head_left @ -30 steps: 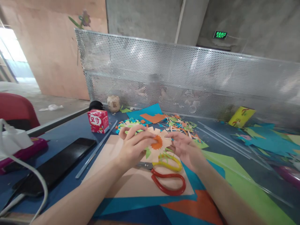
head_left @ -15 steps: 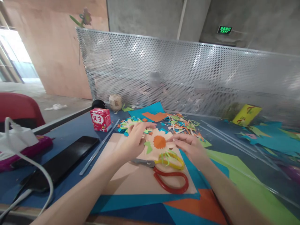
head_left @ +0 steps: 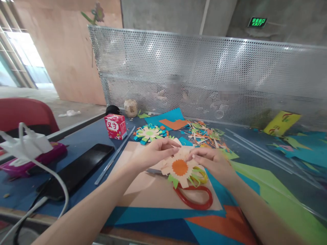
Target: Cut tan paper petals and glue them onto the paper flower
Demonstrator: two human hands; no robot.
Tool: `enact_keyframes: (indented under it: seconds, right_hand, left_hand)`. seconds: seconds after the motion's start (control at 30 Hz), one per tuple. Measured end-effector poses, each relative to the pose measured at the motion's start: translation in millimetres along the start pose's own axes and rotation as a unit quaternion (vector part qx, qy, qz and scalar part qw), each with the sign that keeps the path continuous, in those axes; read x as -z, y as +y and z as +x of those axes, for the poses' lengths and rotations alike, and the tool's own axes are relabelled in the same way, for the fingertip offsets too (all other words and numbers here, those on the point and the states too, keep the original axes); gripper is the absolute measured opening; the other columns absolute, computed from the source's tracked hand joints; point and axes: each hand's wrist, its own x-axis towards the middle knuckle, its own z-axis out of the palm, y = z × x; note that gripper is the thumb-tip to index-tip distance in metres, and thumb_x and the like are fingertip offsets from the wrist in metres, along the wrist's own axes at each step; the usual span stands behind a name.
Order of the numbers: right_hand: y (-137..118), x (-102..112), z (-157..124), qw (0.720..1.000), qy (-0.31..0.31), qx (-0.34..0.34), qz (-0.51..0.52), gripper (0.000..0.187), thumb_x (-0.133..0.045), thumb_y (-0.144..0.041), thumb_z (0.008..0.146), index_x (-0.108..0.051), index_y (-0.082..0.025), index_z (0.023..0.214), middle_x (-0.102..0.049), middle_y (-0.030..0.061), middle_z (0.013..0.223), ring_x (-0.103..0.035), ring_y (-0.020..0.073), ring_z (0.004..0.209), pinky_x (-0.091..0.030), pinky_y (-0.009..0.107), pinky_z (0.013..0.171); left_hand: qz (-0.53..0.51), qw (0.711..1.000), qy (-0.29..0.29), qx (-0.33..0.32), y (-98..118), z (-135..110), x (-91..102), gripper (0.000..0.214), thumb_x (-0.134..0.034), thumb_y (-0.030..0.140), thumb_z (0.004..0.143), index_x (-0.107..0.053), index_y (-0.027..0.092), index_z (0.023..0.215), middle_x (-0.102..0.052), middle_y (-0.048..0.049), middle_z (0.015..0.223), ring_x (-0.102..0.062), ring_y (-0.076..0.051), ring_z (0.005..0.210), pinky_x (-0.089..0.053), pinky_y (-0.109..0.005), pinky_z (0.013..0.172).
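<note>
1. Head camera, surface and room: a red chair (head_left: pixel 25 110) stands far left of the grip, with a pinkish-brown wall panel (head_left: pixel 74 51) beyond it. Past the grip, a perforated silver metal screen (head_left: pixel 199 61) rises along the far side of the blue tabletop (head_left: pixel 81 134), with a grey concrete wall (head_left: pixel 163 13) behind and a lit green exit sign (head_left: pixel 257 22) to the far right.

2. At the grip, the left hand (head_left: pixel 155 153) arches over the far-left petals of a cream paper flower with an orange toothed centre (head_left: pixel 180 167); whether its fingers pinch cannot be told. The right hand (head_left: pixel 217 161) has thumb and forefinger close together at the far-right petals; a pinch cannot be confirmed. The flower overlaps the scissors with red and yellow handles (head_left: pixel 198 206), above a flat cream sheet (head_left: pixel 143 195).

3. Edges and room: left of the grip, blue surface shows between a black phone (head_left: pixel 79 166) and the grey table edge (head_left: pixel 74 127). A clear plastic strip (head_left: pixel 114 154) runs beside the sheet. Beyond the grip lie a fringed multicoloured paper flower (head_left: pixel 150 132) and, rightward, shredded paper scraps (head_left: pixel 204 134). A light-green sheet (head_left: pixel 276 194) spreads right.

4. Containers: beyond the grip and left, a red-and-white carton (head_left: pixel 115 127) stands upright near a pale rounded jar (head_left: pixel 130 108); far right, a yellow carton (head_left: pixel 282 123) is tilted. Their contents are hidden.
</note>
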Motion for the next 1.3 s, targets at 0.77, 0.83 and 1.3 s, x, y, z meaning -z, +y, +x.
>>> enact_keyframes:
  seconds: [0.77,0.83,1.3]
  right_hand:
    - [3.7,-0.9,-1.5,0.999,-0.043,-0.007,0.012,0.016,-0.052,-0.028,0.075,-0.067,-0.023,0.078,-0.064,0.0024,0.082,-0.058,0.0152,0.075,-0.047,0.026,0.064]
    - [3.3,0.0,-2.9,0.998,-0.052,-0.013,0.017,0.019,-0.052,-0.031,0.077,-0.068,-0.025,0.084,-0.064,0.0027,0.093,-0.058,0.017,0.082,-0.048,0.027,0.065]
    - [2.9,0.7,-1.7,0.995,-0.101,-0.014,-0.013,0.021,-0.05,-0.034,0.079,-0.067,-0.026,0.086,-0.065,0.0032,0.093,-0.059,0.0193,0.087,-0.048,0.031,0.07]
  left_hand:
    - [-0.012,0.999,0.047,-0.019,-4.0,3.3,0.4,0.021,-0.061,0.029,0.069,-0.058,0.015,0.084,-0.062,-0.0018,0.068,-0.055,-0.01,0.062,-0.041,-0.022,0.055]
    - [-0.018,0.998,0.05,-0.015,-3.8,3.2,0.5,0.02,-0.061,0.028,0.069,-0.058,0.015,0.083,-0.061,-0.0012,0.066,-0.054,-0.009,0.06,-0.04,-0.021,0.054]
    - [0.003,0.995,0.095,-0.025,-5.9,4.9,0.1,0.022,-0.06,0.033,0.069,-0.057,0.016,0.082,-0.061,-0.002,0.068,-0.055,-0.011,0.06,-0.042,-0.022,0.053]
